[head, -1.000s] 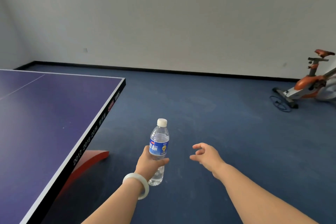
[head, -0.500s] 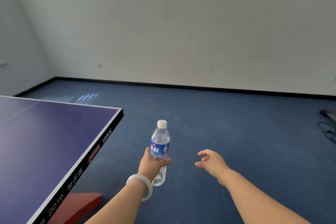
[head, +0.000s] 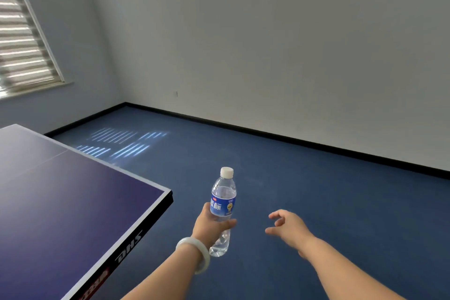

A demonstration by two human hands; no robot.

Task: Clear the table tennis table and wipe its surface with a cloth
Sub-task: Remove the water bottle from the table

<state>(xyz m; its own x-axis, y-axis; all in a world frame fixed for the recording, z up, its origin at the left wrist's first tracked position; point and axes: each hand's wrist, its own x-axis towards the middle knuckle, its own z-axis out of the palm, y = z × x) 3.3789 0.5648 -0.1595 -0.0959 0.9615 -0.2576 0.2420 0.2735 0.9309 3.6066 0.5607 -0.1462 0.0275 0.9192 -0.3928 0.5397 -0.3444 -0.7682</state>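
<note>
here, the left hand [head: 210,225] grips a clear plastic water bottle [head: 223,202] with a white cap and a blue label, fingers and thumb curled round its lower half, below the label. the bottle is upright in the air, off the table, just to the right of the near corner of the dark blue table tennis table [head: 73,202] and over the blue carpeted floor [head: 316,190]. a pale smooth bangle [head: 206,260] sits on the left wrist. the right hand [head: 289,226] hangs to the right of the bottle, apart from it, holding nothing, its fingers loosely curled and spread. the table's top has a white border and a thin white centre line; its black side edge carries white letters and a red patch. stripes of light [head: 121,143] lie on the floor past the table's far edge. a slatted window blind [head: 22,39] is at the upper left, and a plain grey wall [head: 267,56] runs behind.
</note>
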